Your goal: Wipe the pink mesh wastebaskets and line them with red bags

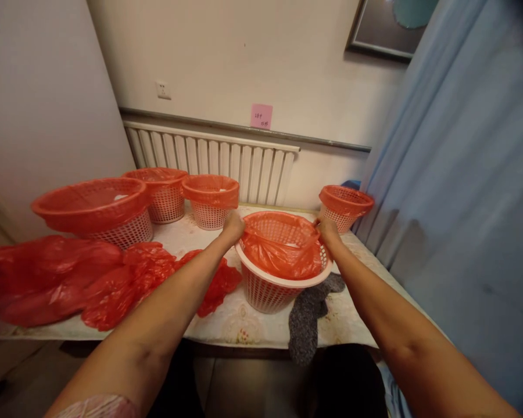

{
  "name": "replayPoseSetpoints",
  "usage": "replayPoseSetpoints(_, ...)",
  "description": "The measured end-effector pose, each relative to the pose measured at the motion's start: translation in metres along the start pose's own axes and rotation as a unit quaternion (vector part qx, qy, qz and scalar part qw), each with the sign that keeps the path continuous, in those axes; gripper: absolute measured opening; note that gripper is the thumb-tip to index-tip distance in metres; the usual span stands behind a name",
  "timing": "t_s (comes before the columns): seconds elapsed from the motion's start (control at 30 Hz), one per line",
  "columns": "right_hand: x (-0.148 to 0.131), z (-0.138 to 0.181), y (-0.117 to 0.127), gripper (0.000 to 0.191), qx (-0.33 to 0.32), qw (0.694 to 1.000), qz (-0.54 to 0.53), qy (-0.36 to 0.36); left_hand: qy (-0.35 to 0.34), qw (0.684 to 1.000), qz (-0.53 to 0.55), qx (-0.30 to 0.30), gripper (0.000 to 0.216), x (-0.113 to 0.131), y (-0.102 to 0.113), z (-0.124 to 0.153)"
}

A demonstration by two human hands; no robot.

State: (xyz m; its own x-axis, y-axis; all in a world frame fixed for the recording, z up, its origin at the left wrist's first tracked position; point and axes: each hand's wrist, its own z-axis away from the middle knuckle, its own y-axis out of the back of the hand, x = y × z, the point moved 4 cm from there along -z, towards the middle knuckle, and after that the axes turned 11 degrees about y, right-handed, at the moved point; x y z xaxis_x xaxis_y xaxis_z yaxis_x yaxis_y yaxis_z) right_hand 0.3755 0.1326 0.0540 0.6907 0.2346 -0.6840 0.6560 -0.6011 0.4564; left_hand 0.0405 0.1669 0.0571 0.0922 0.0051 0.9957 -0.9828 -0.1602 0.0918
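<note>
A pale plastic basket [268,290] with a lattice wall stands upright on the flowered surface in front of me. Inside it hangs a red plastic bag [283,258], turned over the far rim while the near rim shows bare. At the basket's left rim, my left hand [233,228] is closed on the bag's edge. My right hand [328,232] grips the bag at the opposite side of the rim, fingers closed. A dark grey speckled cloth item [305,325] lies beside the basket and hangs over the front edge.
Crumpled red bags [113,278] spread across the left of the flowered cover [244,334]. Several lined baskets stand behind: a large one [126,235], two smaller ones, and another [340,220] at right. A radiator [213,154] backs the surface; a blue curtain [457,203] borders the right.
</note>
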Motion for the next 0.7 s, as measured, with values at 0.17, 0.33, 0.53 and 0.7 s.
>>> replayPoseSetpoints(0.17, -0.013, 0.017, 0.007, 0.014, -0.029, 0.999, 0.023, 0.022, -0.004, 0.999, -0.045, 0.018, 0.031, -0.008, 0.013, 0.013)
replayPoseSetpoints(0.33, -0.027, 0.027, 0.007, 0.017, -0.013, 0.999, 0.021, 0.031, -0.006, 0.999, -0.037, 0.035, 0.031, -0.012, 0.025, 0.027)
replayPoseSetpoints(0.53, -0.043, 0.015, 0.0, 0.01, 0.053, 0.996, -0.065, 0.02, -0.046, 0.997, 0.048, 0.036, 0.023, 0.007, 0.023, 0.036)
replayPoseSetpoints(0.7, -0.047, 0.015, -0.01, 0.012, 0.04, 0.977, -0.21, -0.009, -0.005, 0.986, 0.165, -0.015, 0.02, 0.005, 0.01, 0.037)
